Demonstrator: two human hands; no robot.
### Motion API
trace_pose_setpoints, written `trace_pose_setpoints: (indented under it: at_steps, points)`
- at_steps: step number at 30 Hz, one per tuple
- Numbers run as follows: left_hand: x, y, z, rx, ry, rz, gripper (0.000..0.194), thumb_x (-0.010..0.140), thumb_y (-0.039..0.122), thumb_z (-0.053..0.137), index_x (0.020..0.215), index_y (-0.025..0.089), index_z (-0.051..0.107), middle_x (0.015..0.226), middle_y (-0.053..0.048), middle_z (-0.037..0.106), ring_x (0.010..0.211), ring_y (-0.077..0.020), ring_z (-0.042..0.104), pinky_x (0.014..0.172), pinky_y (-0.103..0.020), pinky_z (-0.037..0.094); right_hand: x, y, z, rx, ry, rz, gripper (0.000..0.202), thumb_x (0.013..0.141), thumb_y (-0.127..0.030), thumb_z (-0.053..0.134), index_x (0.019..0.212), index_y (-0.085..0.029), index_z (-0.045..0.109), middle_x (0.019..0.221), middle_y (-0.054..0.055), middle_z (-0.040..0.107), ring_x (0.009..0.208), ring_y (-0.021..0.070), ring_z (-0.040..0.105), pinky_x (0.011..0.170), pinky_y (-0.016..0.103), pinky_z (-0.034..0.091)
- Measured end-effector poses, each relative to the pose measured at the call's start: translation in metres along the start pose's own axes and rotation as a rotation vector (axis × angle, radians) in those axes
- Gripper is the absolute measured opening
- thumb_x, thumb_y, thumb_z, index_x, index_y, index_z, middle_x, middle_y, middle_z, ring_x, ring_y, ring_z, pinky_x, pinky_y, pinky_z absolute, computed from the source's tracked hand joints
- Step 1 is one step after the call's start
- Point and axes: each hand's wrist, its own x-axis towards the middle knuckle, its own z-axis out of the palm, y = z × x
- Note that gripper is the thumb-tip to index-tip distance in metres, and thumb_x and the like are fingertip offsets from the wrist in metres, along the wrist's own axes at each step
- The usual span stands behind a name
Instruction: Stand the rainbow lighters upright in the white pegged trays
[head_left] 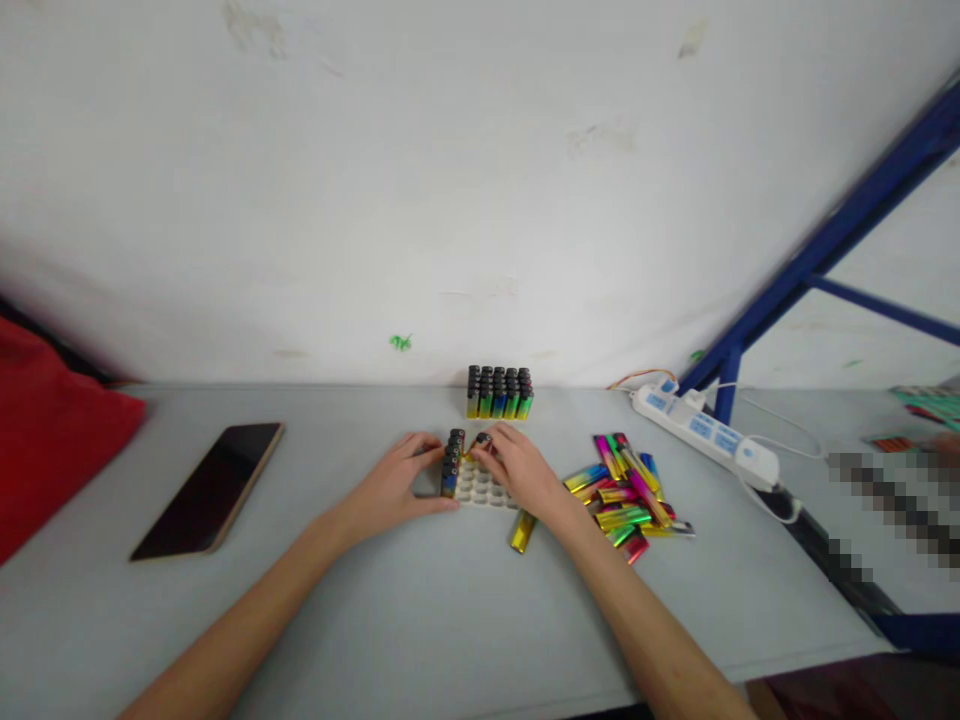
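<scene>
Item: my R grip (514,462), ctr of frame, pinching one blk-topped lighter (484,439), tilted, over the far part of the tray. Item: my L grip (397,478), just L of ctr, thumb and fingers spread in a C at the tray's L edge; can't tell how hard they press. Item: pale tray (486,492), ctr, round cells, mostly bare where visible; part hidden under R hand. Item: file of upright lighters (451,465) along its L side. Risks, my judgement: (1) pinched lighter comes down at a slant, catches a cell rim or leans on the file; cause, tilt plus my own fingers blocking the view. (2) Tray skids or file tips; cause, L thumb and fingers pushing unevenly. (3) Loose gold lighter (522,533), lower ctr, near my R wrist, gets knocked; cause, forearm sweep. (4) Mixed-colour heap (630,495), R of ctr, slides apart; cause, pieces lying crosswise, foil-slick, pulled from below. (5) Packed block of lighters (500,394), ctr, nr wall (480,200), bumped if the R hand overreaches. Also on table (420,620): phone (210,490), L; power strip (701,432), R, prob. too far off to snag.
</scene>
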Motion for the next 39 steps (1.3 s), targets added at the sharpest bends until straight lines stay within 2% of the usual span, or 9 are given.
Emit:
trace_pose_setpoints:
  at_steps: [8,12,15,20,23,28,32,35,39]
  points:
    - [0.000,-0.005,-0.002,0.008,0.014,0.009,0.063,0.087,0.071,0.095,0.127,0.024,0.087,0.137,-0.015,0.079,0.131,-0.0408,0.075,0.122,-0.056,0.062,0.005,-0.021,-0.016,-0.155,-0.092,0.104,0.009,0.113,-0.026,0.081,0.116,-0.019,0.078,0.120,0.013,0.082,0.113,0.0294,0.077,0.099,0.042,0.061]
    - [0.001,-0.001,-0.002,0.002,0.008,0.011,0.066,0.088,0.075,0.093,0.129,0.023,0.087,0.140,-0.015,0.079,0.132,-0.0412,0.074,0.124,-0.058,0.061,-0.038,-0.025,-0.066,-0.099,0.007,0.096,0.003,0.116,-0.022,0.075,0.115,-0.022,0.078,0.116,0.009,0.082,0.113,0.0263,0.078,0.102,0.039,0.061]
    - [0.001,0.000,-0.001,-0.004,0.013,0.012,0.067,0.086,0.076,0.094,0.128,0.024,0.087,0.139,-0.015,0.079,0.133,-0.0423,0.074,0.124,-0.059,0.061,-0.079,-0.031,-0.086,-0.142,-0.072,0.043,0.012,0.111,-0.021,0.081,0.123,-0.025,0.081,0.123,0.009,0.081,0.117,0.0275,0.078,0.106,0.042,0.063]
    - [0.001,0.000,0.000,-0.037,0.027,0.012,0.067,0.086,0.076,0.094,0.129,0.025,0.087,0.139,-0.016,0.079,0.133,-0.0436,0.074,0.123,-0.063,0.061,-0.121,-0.049,-0.058,-0.457,-0.133,-0.039,0.041,0.104,-0.006,0.080,0.138,-0.029,0.082,0.141,0.015,0.077,0.133,0.0365,0.073,0.108,0.052,0.066]
    - [0.001,0.001,0.000,-0.053,0.031,0.008,0.067,0.084,0.076,0.095,0.127,0.025,0.088,0.137,-0.016,0.079,0.132,-0.0440,0.074,0.122,-0.062,0.062,-0.121,-0.051,-0.049,-0.517,-0.115,-0.061,0.031,0.104,-0.007,0.081,0.128,-0.027,0.085,0.138,0.016,0.077,0.128,0.0368,0.073,0.105,0.052,0.065]
    - [0.001,0.005,0.000,-0.042,0.024,-0.005,0.069,0.085,0.075,0.095,0.131,0.024,0.086,0.137,-0.015,0.078,0.132,-0.0431,0.073,0.122,-0.059,0.061,-0.092,-0.037,-0.075,-0.116,0.083,0.021,0.009,0.113,-0.028,0.076,0.120,-0.024,0.081,0.104,0.007,0.073,0.092,0.0240,0.071,0.083,0.036,0.060]
    - [0.001,0.006,0.001,-0.030,0.021,-0.013,0.069,0.084,0.074,0.097,0.131,0.024,0.086,0.136,-0.015,0.078,0.131,-0.0427,0.073,0.123,-0.059,0.060,-0.053,-0.026,-0.083,0.399,0.353,0.333,0.039,0.111,-0.063,0.075,0.103,-0.026,0.066,0.071,-0.006,0.057,0.060,0.0161,0.053,0.056,0.028,0.042]
    - [0.001,0.004,0.002,-0.022,0.025,-0.011,0.067,0.085,0.071,0.097,0.132,0.024,0.086,0.137,-0.015,0.078,0.132,-0.0423,0.073,0.123,-0.059,0.060,-0.025,-0.023,-0.074,0.727,0.299,0.437,0.063,0.090,-0.083,0.088,0.095,-0.029,0.056,0.068,-0.006,0.066,0.054,0.0164,0.056,0.052,0.028,0.043]
    - [0.000,0.004,0.002,-0.004,0.021,-0.004,0.066,0.087,0.070,0.096,0.133,0.024,0.085,0.138,-0.015,0.078,0.132,-0.0422,0.073,0.122,-0.058,0.061,-0.007,-0.021,-0.060,0.910,0.271,0.452,0.073,0.074,-0.081,0.100,0.083,-0.029,0.051,0.077,0.001,0.076,0.071,0.0221,0.075,0.068,0.033,0.059]
